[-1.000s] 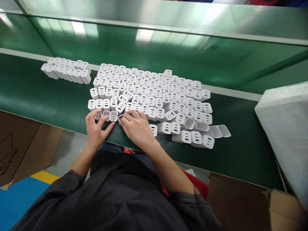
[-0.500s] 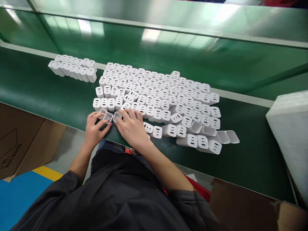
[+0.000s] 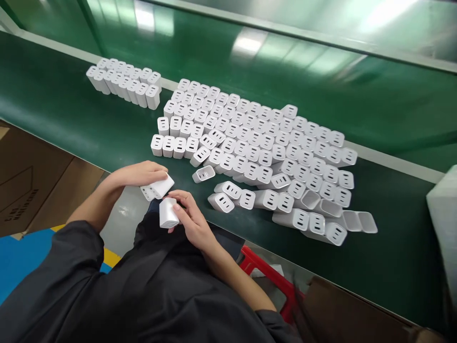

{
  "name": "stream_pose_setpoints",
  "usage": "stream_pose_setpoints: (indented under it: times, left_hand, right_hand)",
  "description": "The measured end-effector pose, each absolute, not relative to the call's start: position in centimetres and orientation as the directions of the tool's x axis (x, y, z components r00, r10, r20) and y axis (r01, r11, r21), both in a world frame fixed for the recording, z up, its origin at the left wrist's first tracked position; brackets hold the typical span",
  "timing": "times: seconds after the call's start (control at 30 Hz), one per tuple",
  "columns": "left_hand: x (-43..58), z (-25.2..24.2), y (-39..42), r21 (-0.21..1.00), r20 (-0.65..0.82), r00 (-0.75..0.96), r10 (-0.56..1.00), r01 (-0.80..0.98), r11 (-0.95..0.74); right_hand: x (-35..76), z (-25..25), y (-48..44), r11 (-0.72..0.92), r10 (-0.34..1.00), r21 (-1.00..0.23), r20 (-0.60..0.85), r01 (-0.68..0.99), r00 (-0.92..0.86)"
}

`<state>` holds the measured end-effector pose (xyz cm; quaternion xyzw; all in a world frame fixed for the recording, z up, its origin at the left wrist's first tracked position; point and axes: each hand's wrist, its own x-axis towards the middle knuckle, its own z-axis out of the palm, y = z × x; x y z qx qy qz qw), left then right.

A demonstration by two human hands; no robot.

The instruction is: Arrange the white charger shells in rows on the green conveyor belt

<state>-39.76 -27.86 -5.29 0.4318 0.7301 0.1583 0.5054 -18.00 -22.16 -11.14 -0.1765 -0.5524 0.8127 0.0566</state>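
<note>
My left hand [image 3: 143, 173] is wrapped over white charger housings [image 3: 161, 186], apparently two side by side, tilted with their slotted ends down to the left. Just right of and below it, my right hand [image 3: 193, 219] grips another white charger housing [image 3: 167, 212] between thumb and fingers. Both hands are raised at the bench's front edge, above my lap. Close by on the bench, a single housing [image 3: 203, 174] lies tipped, with slots visible inside its rim. Behind it spread rows of white housings [image 3: 246, 136], most standing with slotted ends up.
A smaller double row of housings [image 3: 124, 85] stands at the back left of the green bench [image 3: 53, 109]. Some hollow housings [image 3: 352, 221] lie on the right. A pale bulky object [image 3: 444, 214] stands at the right end. Below are a cardboard box [image 3: 32, 190] and a red stool [image 3: 267, 271].
Both hands have lifted housings from the front left of the group and drawn them toward my body, turning them over. One tipped housing is now uncovered on the bench. The camera view has shifted.
</note>
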Motion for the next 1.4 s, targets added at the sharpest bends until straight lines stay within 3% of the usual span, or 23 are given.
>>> stream_pose_setpoints:
  times: [0.1, 0.17, 0.27, 0.37, 0.47, 0.57, 0.7, 0.83, 1.0, 1.13, 1.33, 1.4]
  left_hand:
    - [-40.5, -4.6, -25.3, 0.562, -0.712, 0.017, 0.702, 0.614, 0.555]
    - [-41.0, -4.6, -23.8, 0.498, -0.756, 0.075, 0.650, 0.710, 0.498]
    - [-41.6, -5.0, -22.1, 0.435, -0.808, 0.115, 0.579, 0.779, 0.452]
    - [-41.7, -5.2, -21.2, 0.422, -0.827, 0.130, 0.547, 0.786, 0.451]
    - [-41.3, -5.1, -21.1, 0.395, -0.826, 0.123, 0.550, 0.822, 0.410]
    - [-40.6, -4.8, -21.5, 0.340, -0.800, 0.072, 0.596, 0.872, 0.352]
    - [-39.6, -4.8, -22.6, 0.234, -0.698, -0.053, 0.714, 0.926, 0.298]
    - [-39.3, -5.2, -23.3, 0.222, -0.609, -0.092, 0.788, 0.934, 0.281]
    - [-40.5, -5.8, -23.0, 0.268, -0.609, 0.041, 0.792, 0.950, 0.157]
    - [-41.2, -6.0, -22.6, 0.268, -0.569, 0.179, 0.802, 0.963, -0.025]
    - [-40.4, -4.2, -22.6, 0.325, -0.651, -0.022, 0.758, 0.895, 0.305]
    - [-40.2, -3.6, -22.9, 0.329, -0.654, -0.053, 0.754, 0.879, 0.346]
  right_hand:
    - [-18.0, -12.3, -22.5, -0.517, 0.283, -0.847, -0.302, 0.121, -0.910]
    - [-17.9, -12.3, -22.3, -0.517, 0.280, -0.851, -0.273, 0.095, -0.920]
    - [-17.7, -12.2, -22.0, -0.227, 0.428, -0.972, -0.156, 0.062, -0.890]
    - [-18.1, -12.5, -22.1, 0.151, 0.574, -0.988, 0.057, 0.037, -0.817]
    - [-19.0, -13.4, -22.1, 0.364, 0.557, -0.930, 0.262, -0.052, -0.788]
    - [-19.5, -14.1, -21.8, 0.459, 0.543, -0.884, 0.354, -0.084, -0.761]
    - [-19.5, -14.1, -21.5, 0.522, 0.530, -0.853, 0.345, -0.022, -0.775]
    - [-19.7, -13.8, -21.5, 0.663, 0.520, -0.737, 0.329, 0.130, -0.788]
    - [-20.7, -14.5, -21.5, 0.799, 0.502, -0.546, 0.375, 0.252, -0.779]
    - [-21.4, -14.7, -21.3, 0.779, 0.532, -0.564, 0.362, 0.275, -0.765]
    - [-22.4, -14.4, -20.8, 0.738, 0.586, -0.566, 0.270, 0.367, -0.764]
    - [-22.6, -14.2, -20.8, 0.729, 0.591, -0.566, 0.237, 0.385, -0.771]
